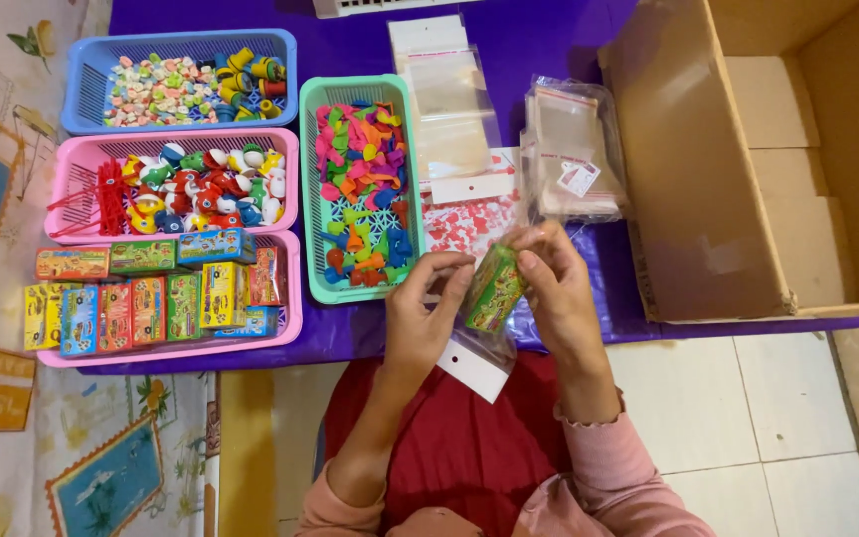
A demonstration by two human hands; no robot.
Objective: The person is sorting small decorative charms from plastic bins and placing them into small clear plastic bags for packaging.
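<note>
My left hand (420,318) and my right hand (559,288) meet at the table's front edge. Together they hold a clear plastic bag (479,358) with a white header strip hanging down. A small green printed box (494,290) sits in the bag's mouth, pinched by the fingers of my right hand. My left hand grips the bag's left side, its fingers touching the box. A row of clear bags (444,109) lies flat on the purple table (569,40) behind my hands.
A green basket (312,189) of coloured balloons stands left of my hands. Two pink baskets hold small toys (201,184) and little boxes (151,298); a blue basket (86,89) holds sweets. A bag pack (574,149) and an open cardboard box (698,179) stand right.
</note>
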